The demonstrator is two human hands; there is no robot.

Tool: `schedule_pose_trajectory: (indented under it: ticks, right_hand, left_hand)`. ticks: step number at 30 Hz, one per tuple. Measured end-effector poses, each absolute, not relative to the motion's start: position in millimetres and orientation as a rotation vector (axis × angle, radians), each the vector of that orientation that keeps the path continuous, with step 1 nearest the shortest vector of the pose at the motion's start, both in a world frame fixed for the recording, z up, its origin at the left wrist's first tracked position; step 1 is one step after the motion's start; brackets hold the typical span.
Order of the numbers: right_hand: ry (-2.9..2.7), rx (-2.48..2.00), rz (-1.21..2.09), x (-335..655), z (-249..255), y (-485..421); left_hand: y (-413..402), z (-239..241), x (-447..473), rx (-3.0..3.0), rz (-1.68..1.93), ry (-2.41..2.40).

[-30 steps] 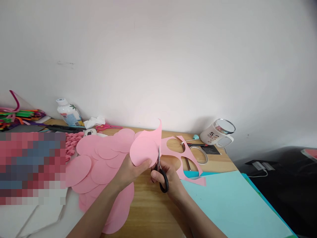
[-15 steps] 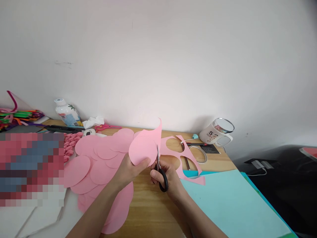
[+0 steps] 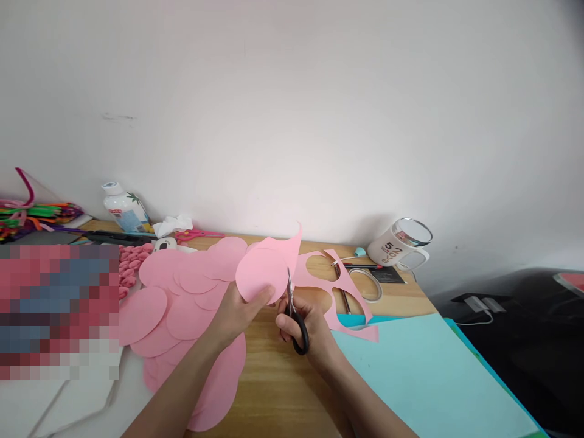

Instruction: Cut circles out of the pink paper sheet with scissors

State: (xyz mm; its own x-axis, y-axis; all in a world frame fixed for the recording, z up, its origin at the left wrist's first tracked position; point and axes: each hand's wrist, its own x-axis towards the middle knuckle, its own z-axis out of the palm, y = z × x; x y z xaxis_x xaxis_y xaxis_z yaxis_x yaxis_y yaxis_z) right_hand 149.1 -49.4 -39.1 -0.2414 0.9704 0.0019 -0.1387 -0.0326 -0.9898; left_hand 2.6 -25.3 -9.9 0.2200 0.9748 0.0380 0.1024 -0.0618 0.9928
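Observation:
Pinched in my left hand (image 3: 241, 310) is a piece of pink paper (image 3: 260, 274) with a rounded outline, held up above the table. My right hand (image 3: 303, 325) grips black-handled scissors (image 3: 298, 334), their blades pointing up at the paper's right edge. A curling strip of the same paper rises behind the blades. Many cut pink paper ovals (image 3: 189, 316) lie overlapping in a pile to the left, partly under my left forearm. Right of the scissors lies a pink paper offcut (image 3: 335, 283) with rounded holes.
Light blue paper sheets (image 3: 410, 371) cover the right of the wooden table (image 3: 269, 389). A white mug (image 3: 396, 243), a roll of tape (image 3: 368, 286) and pens stand or lie behind. Pink scissors (image 3: 201, 234), a white bottle (image 3: 125, 207) and pipe cleaners (image 3: 41, 213) are at the back left.
The pink paper has turned and shifted slightly against the scissor blades, its curling strip leaning a little further right. Both hands stay nearly in place.

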Motion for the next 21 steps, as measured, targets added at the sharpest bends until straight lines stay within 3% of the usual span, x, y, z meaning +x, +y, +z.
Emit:
schedule_pose_trajectory:
  ticks: [21]
  right_hand:
    - [-1.338, -0.971, 1.462, 150.7, -37.4, -49.4]
  left_hand:
    - [-26.5, -4.8, 0.6, 1.457, 0.966, 1.072]
